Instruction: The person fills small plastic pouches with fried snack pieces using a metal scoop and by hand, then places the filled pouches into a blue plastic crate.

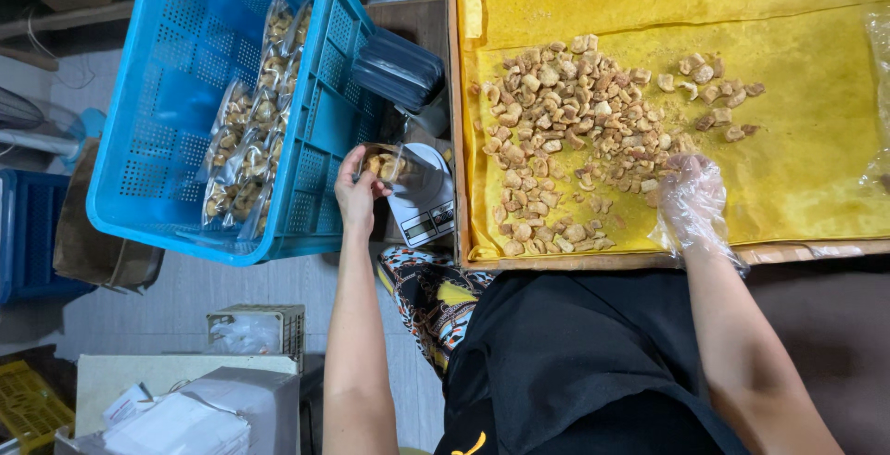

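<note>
Gripping a small clear bag [394,170] partly filled with fried snack pieces, the bare left hand [357,197] keeps it on a white kitchen scale [422,209], fingers closed around its left edge. Just left stands a blue crate [176,112] holding filled bags [250,131]. The right hand [691,200], in a thin plastic glove, lies loosely curled on the loose snack pieces [575,131], grasp unclear. These cover yellow paper [816,140] in a wooden tray [816,253].
</note>
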